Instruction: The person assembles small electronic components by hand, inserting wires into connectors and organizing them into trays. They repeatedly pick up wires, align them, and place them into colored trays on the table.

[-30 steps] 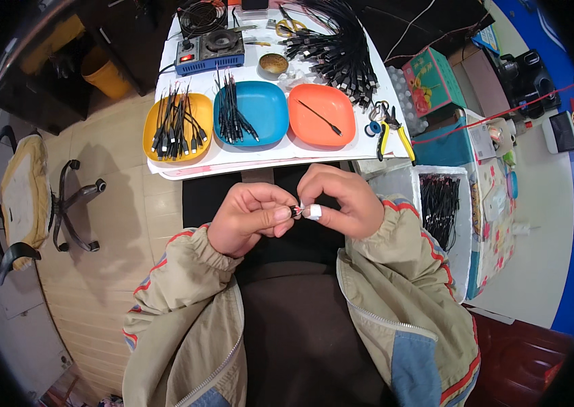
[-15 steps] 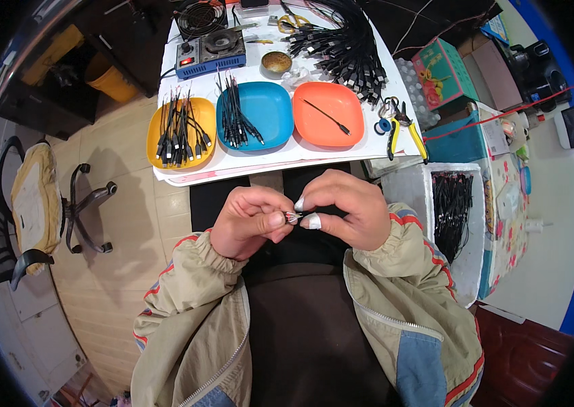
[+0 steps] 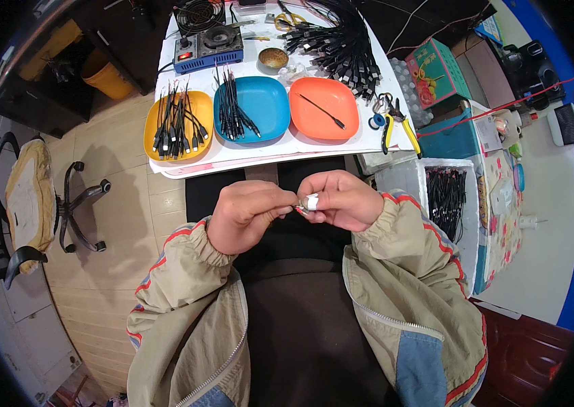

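Note:
My left hand [image 3: 249, 214] and my right hand [image 3: 341, 201] meet over my lap, just in front of the table's near edge. Between the fingertips is the end of a cable with thin coloured wires [image 3: 301, 209], mostly covered by the fingers. Both hands are closed in a pinch on it. White tape wraps the right thumb. Beyond the hands, short black cables lie in a yellow tray [image 3: 147, 141] and a blue tray [image 3: 270, 108]. A single black cable [image 3: 322, 111] rests in an orange tray [image 3: 348, 91].
A blue soldering station [image 3: 207, 62] and a small round bowl [image 3: 273, 58] stand behind the trays. A big bundle of black cables [image 3: 348, 51] covers the far right, beside yellow-handled pliers [image 3: 405, 127]. A white foam box [image 3: 473, 203] of cables stands at the right.
My right fingers have closed in against the left fingertips, and the coloured wires are now more hidden. The view has shifted slightly; the trays are as before.

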Demonstrator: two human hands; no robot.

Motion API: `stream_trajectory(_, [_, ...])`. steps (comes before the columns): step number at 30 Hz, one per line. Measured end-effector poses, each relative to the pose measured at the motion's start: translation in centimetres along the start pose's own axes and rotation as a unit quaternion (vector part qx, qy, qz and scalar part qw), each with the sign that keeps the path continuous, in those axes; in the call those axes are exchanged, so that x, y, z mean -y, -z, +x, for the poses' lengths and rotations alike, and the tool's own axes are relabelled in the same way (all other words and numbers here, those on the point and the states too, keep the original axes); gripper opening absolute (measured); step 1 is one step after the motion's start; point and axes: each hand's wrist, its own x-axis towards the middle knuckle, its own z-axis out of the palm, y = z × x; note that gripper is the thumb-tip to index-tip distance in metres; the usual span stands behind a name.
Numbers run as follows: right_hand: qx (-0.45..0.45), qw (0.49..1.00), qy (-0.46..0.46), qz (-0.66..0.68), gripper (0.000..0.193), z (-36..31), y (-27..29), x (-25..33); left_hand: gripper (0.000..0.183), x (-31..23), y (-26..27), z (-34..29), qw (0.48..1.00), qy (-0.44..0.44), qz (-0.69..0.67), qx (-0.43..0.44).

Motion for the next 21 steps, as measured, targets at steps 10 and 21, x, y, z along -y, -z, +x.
stream_trajectory(10, [-0.103,0.688,0.412,-0.588,0.016,-0.7,-1.6,0.6,0.008,0.4,-0.6,-0.8,0.946,0.152,-0.281,-0.047])
stream_trajectory(21, [-0.024,0.974,0.144,-0.171,0.016,-0.5,-0.6,0.1,0.011,0.0,-1.3,-1.3,0.908,0.198,-0.358,-0.095])
